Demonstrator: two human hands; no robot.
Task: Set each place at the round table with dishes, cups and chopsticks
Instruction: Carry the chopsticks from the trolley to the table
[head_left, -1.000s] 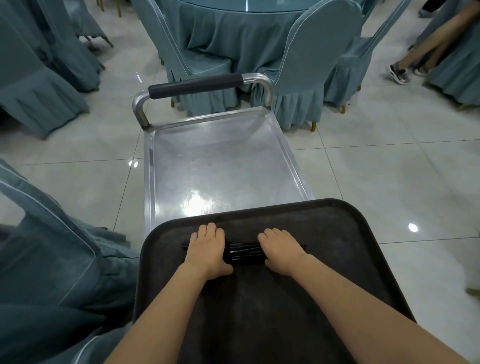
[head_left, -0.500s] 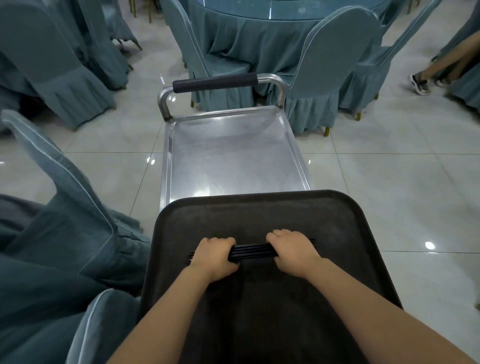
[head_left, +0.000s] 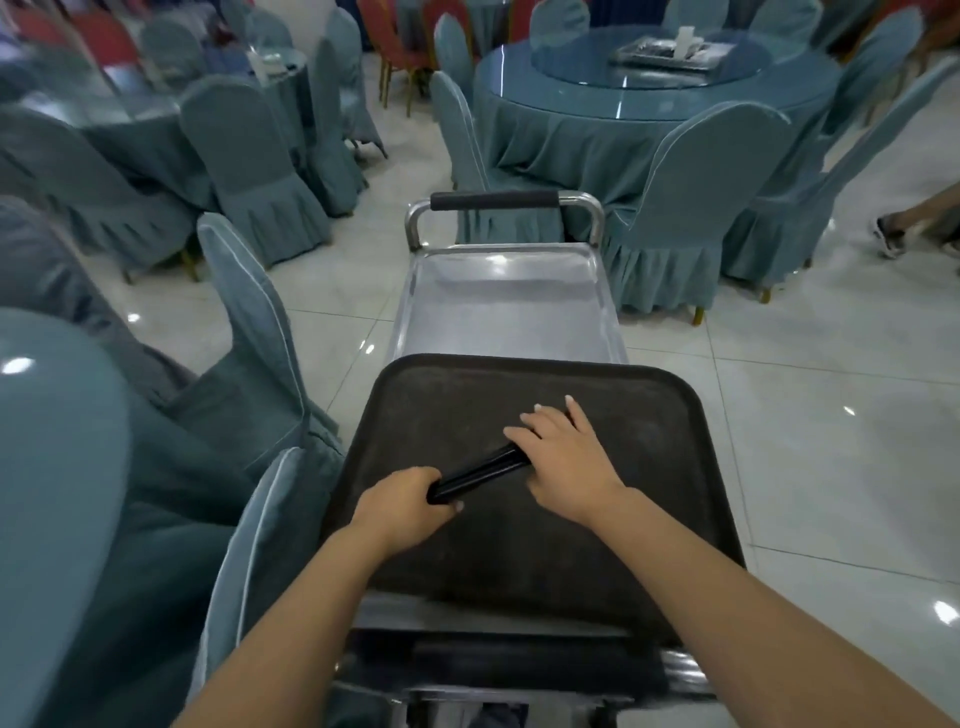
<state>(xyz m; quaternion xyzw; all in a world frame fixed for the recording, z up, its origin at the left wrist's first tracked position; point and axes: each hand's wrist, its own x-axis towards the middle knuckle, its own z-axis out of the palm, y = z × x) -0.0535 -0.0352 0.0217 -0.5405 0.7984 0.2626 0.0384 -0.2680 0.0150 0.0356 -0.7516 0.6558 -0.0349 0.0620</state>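
Gathering the chopsticks (head_left: 480, 472) is judged the step in hand: the black bundle lies on the dark tray (head_left: 649, 415) atop the cart (head_left: 498, 301). The left hand (head_left: 402, 506) has its grip closed around one end; the right hand (head_left: 566, 460) rests wide over the other. Next move calls for carrying them to the desk (head_left: 41, 415) at left. The bundle's count cannot be made out.

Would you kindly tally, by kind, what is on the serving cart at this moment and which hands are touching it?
Dark trays: 1
Bundles of black chopsticks (single sticks too blurred to count): 1
Hands on the bundle: 2, left hand closed round one end, right hand laid open on the other
Total: 4
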